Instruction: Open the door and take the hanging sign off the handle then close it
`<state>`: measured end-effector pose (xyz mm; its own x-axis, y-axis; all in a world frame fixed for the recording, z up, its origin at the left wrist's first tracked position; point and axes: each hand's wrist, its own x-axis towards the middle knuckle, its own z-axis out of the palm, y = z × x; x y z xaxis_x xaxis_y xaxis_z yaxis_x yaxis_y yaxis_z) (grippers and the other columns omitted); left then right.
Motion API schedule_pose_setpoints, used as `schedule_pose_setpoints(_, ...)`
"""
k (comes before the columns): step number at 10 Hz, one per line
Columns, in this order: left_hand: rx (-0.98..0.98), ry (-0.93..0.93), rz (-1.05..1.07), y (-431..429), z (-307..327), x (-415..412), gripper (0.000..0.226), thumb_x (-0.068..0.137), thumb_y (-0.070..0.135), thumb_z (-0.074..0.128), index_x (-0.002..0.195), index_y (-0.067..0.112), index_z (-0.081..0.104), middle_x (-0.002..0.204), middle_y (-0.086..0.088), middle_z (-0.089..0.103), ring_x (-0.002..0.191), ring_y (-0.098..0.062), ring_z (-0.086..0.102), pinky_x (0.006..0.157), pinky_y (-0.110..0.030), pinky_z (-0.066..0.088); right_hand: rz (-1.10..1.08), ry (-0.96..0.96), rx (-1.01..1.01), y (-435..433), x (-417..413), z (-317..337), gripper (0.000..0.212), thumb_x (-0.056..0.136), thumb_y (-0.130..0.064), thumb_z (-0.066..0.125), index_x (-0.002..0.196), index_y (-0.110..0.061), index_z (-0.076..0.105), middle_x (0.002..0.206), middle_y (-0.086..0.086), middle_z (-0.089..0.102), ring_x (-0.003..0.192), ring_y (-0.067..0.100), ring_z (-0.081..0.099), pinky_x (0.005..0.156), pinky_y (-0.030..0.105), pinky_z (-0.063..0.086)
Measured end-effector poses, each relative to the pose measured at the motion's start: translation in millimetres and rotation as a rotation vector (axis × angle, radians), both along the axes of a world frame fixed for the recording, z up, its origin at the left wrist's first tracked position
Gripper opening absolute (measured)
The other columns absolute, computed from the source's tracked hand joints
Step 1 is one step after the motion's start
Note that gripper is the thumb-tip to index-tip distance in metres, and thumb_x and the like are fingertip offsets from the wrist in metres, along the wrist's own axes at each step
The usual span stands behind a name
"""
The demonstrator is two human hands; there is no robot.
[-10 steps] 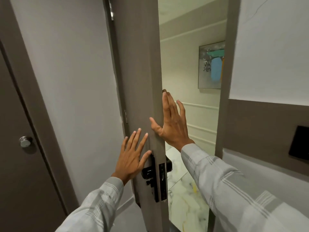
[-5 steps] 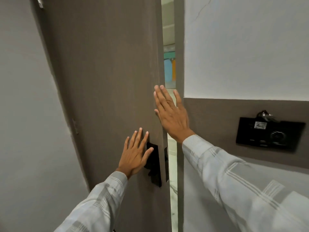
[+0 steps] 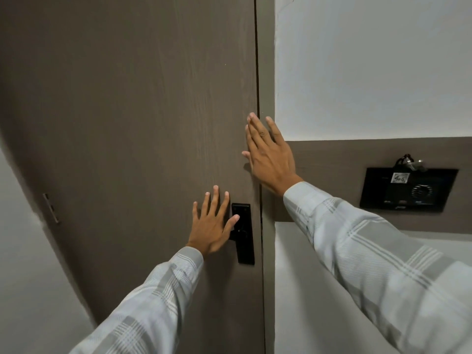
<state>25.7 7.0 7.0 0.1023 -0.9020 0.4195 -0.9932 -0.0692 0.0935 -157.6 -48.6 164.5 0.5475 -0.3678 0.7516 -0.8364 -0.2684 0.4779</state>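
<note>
Flat, splayed left hand (image 3: 213,226) and right hand (image 3: 268,155) — no grip — on wood-grain door (image 3: 127,123).

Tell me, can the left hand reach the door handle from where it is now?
Probably yes: the left hand lies open on the door, its thumb already over the black handle, with nothing between.

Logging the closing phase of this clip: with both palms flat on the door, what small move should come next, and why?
Probably lift both hands away. The door sits flush with the frame, no gap showing; the left hand and right hand lie open on it, holding nothing.
</note>
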Motion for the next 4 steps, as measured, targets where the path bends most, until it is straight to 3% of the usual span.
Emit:
schedule_pose_setpoints(2,0.028,0.036,-0.012,-23,8,-3,0.074,0.086,0.073,0.0,0.147,0.036,-0.021,0.157,0.002,-0.031,0.15,-0.027,-0.015,0.114,-0.05,-0.013,-0.088,0.04,0.04,-4,9,17,0.062,0.108,-0.042,0.02,0.149,0.0,0.038,0.163,0.018,0.021,0.154,0.025,-0.001,0.123,0.043,-0.006)
schedule_pose_setpoints(3,0.036,0.057,-0.025,-23,15,-3,0.08,0.085,0.075,0.001,0.152,0.033,-0.012,0.162,0.0,-0.022,0.152,-0.026,-0.009,0.116,-0.049,-0.01,-0.138,0.048,0.085,-1,16,22,0.06,0.107,-0.041,0.022,0.147,-0.001,0.043,0.162,0.017,0.026,0.155,0.026,0.0,0.123,0.044,-0.007)
schedule_pose_setpoints(4,-0.009,0.012,-0.034,-18,18,-4,0.081,0.086,0.074,0.0,0.153,0.031,-0.009,0.165,-0.002,-0.011,0.152,-0.027,-0.003,0.117,-0.049,-0.009,-0.152,0.019,0.115,1,16,24,0.062,0.107,-0.042,0.02,0.151,0.0,0.035,0.163,0.017,0.022,0.154,0.026,-0.004,0.124,0.045,-0.007)
